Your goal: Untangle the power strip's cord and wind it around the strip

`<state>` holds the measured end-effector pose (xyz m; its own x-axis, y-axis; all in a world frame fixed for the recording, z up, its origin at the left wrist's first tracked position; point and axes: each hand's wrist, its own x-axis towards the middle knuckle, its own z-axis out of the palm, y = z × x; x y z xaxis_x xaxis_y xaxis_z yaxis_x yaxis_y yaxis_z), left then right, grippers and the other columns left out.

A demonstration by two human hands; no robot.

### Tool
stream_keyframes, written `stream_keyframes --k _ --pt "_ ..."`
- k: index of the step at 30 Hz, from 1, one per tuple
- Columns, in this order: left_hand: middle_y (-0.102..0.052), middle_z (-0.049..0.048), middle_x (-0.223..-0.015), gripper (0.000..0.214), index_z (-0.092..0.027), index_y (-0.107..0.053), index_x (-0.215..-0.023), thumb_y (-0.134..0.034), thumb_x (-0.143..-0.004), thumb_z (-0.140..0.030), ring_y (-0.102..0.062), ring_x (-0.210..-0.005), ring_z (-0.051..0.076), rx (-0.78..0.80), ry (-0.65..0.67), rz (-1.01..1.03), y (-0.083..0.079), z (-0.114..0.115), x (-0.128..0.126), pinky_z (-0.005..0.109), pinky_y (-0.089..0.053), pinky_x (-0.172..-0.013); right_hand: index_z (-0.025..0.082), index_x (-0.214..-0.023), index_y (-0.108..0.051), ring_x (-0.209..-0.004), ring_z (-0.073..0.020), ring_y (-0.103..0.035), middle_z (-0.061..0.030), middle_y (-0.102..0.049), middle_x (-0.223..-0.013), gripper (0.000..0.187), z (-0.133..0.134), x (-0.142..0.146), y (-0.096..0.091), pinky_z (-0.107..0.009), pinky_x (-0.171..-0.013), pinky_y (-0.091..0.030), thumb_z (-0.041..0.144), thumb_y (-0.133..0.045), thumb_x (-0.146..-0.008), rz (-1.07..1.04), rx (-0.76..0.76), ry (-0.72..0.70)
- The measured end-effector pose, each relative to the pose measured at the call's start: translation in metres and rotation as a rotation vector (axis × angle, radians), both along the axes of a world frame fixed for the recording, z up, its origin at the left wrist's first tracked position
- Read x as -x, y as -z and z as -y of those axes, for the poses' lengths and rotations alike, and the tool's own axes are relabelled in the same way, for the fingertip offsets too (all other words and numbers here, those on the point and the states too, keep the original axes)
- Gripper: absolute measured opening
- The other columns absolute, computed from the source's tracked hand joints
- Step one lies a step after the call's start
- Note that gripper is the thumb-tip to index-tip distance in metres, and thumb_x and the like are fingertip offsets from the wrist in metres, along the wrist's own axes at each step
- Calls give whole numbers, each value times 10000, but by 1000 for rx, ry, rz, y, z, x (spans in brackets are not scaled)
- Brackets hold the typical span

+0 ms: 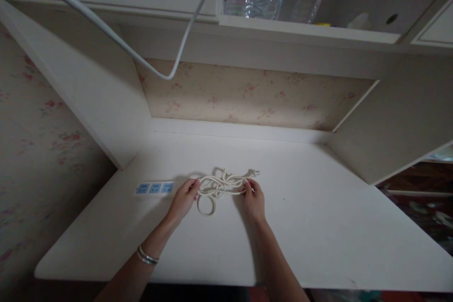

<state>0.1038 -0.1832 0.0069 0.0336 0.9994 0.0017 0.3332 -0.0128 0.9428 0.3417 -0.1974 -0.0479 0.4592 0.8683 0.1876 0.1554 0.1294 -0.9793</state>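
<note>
Right of the power strip (155,188), looped cord (224,182) is finger-pinched by left hand (185,195) and right hand (254,201); even tension should be applied.

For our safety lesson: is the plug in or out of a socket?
Out: the plug is near the right hand, its prongs bare.

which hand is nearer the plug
Right. The right hand is just on the near side of the plug; the left hand is farther off, to the plug's left, across the bundled cord.
</note>
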Motion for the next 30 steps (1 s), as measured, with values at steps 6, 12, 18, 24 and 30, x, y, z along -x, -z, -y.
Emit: stream_keyframes --k 6,12,18,24,30 --pt "-640 49 -907 197 -180 -620 -875 -481 -869 -320 -582 -767 165 -262 44 -411 -30 3 2 297 -458 -764 177 -1015 -605 -673 -184 -613 -57 -686 -803 373 8 5 -11 -285 -637 -476 490 -448 -885 95 69 -31" --pt "-630 77 -1023 214 -201 -617 -980 -412 -928 -236 -551 -1009 201 -534 249 -624 -62 10 -57 336 -415 -933 183 -1005 -623 -635 -172 -598 -50 -691 -799 381 12 11 -17 -273 -619 -460 495 -440 -888 181 37 -43" --pt "-669 142 -953 198 -163 -674 -909 -515 -889 -278 -607 -949 256 -420 491 -743 -47 -3 -104 374 -442 -885 186 -1021 -606 -657 -167 -603 -42 -683 -816 370 16 10 -17 -268 -637 -467 490 -436 -898 164 10 -73" --pt "-643 131 -1083 268 -180 -614 -1050 -371 -939 -198 -638 -885 224 -377 337 -732 -35 -6 -90 325 -457 -756 183 -1043 -606 -665 -165 -611 -52 -682 -876 372 10 5 -11 -272 -622 -479 483 -470 -869 56 15 14" --pt "-654 83 -1014 236 -195 -583 -1026 -358 -954 -205 -626 -926 209 -286 131 -643 -34 -8 -62 291 -428 -766 185 -1006 -625 -658 -172 -620 -60 -697 -811 381 2 3 -3 -272 -592 -494 500 -490 -841 -33 34 32"
